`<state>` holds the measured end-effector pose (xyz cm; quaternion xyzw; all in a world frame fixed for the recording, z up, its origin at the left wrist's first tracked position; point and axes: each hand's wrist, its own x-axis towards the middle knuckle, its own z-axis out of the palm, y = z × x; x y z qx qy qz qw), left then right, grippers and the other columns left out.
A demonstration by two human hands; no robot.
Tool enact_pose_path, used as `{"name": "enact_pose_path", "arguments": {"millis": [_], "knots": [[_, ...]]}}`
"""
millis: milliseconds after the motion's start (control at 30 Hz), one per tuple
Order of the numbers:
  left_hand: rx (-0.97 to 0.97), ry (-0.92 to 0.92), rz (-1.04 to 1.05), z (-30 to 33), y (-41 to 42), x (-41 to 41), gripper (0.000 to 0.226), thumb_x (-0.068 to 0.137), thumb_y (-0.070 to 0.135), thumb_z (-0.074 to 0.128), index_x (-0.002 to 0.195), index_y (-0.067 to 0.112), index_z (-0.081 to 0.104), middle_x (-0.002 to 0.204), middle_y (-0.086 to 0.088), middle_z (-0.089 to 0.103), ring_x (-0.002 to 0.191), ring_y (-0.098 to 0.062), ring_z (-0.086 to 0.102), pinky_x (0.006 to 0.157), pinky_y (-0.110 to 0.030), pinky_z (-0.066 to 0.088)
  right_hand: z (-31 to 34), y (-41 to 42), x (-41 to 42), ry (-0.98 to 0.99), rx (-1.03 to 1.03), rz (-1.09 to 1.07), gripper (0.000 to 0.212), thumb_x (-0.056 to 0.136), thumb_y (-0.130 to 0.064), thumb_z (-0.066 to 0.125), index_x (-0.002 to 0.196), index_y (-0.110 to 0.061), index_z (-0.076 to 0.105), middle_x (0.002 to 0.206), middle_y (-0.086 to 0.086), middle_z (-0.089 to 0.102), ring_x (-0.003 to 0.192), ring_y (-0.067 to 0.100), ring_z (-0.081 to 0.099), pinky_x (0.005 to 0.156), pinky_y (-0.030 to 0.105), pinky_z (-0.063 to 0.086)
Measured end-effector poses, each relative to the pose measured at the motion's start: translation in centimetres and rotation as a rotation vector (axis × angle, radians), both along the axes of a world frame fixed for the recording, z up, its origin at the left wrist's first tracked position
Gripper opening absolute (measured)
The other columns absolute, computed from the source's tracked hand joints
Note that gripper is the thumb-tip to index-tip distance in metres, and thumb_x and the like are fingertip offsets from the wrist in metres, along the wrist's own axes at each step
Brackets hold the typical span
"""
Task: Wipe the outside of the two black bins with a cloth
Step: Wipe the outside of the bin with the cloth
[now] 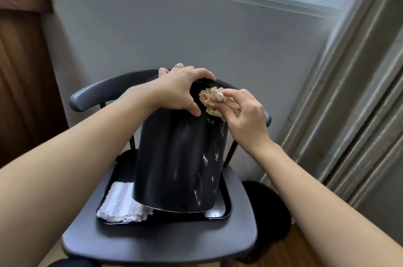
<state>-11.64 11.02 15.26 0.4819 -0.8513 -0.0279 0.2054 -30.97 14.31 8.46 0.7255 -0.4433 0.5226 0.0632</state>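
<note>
A black bin stands tilted on a black tray on a dark chair, its near wall streaked with white marks. My left hand grips the bin's top edge, fingers curled over it. My right hand holds a crumpled beige cloth and presses it against the bin's upper right side. A second black bin sits on the floor to the right of the chair, mostly hidden by my right forearm.
A folded white-and-pink cloth lies in the tray's left part, partly under the bin. The chair has a curved backrest near the grey wall. Curtains hang at right; a wooden door stands at left.
</note>
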Motion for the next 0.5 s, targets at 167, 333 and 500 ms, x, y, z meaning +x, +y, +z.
{"name": "enact_pose_path", "arguments": {"millis": [167, 333, 500], "knots": [[0.063, 0.133, -0.07, 0.1, -0.3, 1.4, 0.086, 0.07, 0.021, 0.089, 0.138, 0.054, 0.047, 0.136, 0.018, 0.055, 0.135, -0.014, 0.031, 0.114, -0.038, 0.021, 0.6, -0.2, 0.2, 0.006, -0.01, 0.012, 0.026, 0.088, -0.019, 0.074, 0.113, -0.014, 0.071, 0.104, 0.0, 0.068, 0.099, 0.021, 0.064, 0.091, 0.034, 0.049], [0.081, 0.149, -0.083, -0.3, -0.8, 1.5, 0.085, 0.071, 0.019, 0.087, 0.137, 0.055, 0.046, 0.132, 0.021, 0.052, 0.13, -0.013, 0.031, 0.108, -0.033, 0.021, 0.5, -0.2, 0.2, 0.018, 0.038, 0.025, 0.03, 0.084, -0.025, 0.078, 0.112, -0.016, 0.072, 0.104, -0.001, 0.068, 0.1, 0.018, 0.063, 0.092, 0.033, 0.048], [0.053, 0.136, -0.103, -0.5, -1.3, 1.5, 0.083, 0.075, 0.023, 0.086, 0.141, 0.052, 0.045, 0.132, 0.017, 0.048, 0.123, -0.007, 0.028, 0.105, -0.03, 0.018, -1.4, 0.8, -0.4, 0.169, 0.007, 0.079, 0.03, 0.081, -0.022, 0.081, 0.108, -0.011, 0.073, 0.094, 0.003, 0.065, 0.091, 0.023, 0.062, 0.083, 0.038, 0.051]]}}
